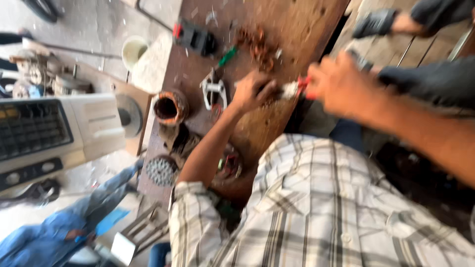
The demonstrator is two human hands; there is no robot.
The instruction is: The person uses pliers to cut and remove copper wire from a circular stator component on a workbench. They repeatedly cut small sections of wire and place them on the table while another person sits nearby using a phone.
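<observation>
Blurrily, left hand [253,91] on scuffed wooden bench [277,29], right hand [336,84] w/ red-handled tool [296,88]

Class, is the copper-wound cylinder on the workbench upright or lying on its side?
Upright: the cylinder shows its dark round opening facing up.

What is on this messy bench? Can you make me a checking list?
Surface: brown bench, scuffed, with scraps on it.
Job's things: red-handled tool between the hands, blurred.
Clutter: copper-wound ring, metal puller, green screwdriver, black tool.
Hands: left hand curled at the tool's tip, grip unclear; right hand grips the red handle.
Cables: only loose copper wire.
Surroundings: white bucket, white machine, person in blue, sandalled foot.
</observation>
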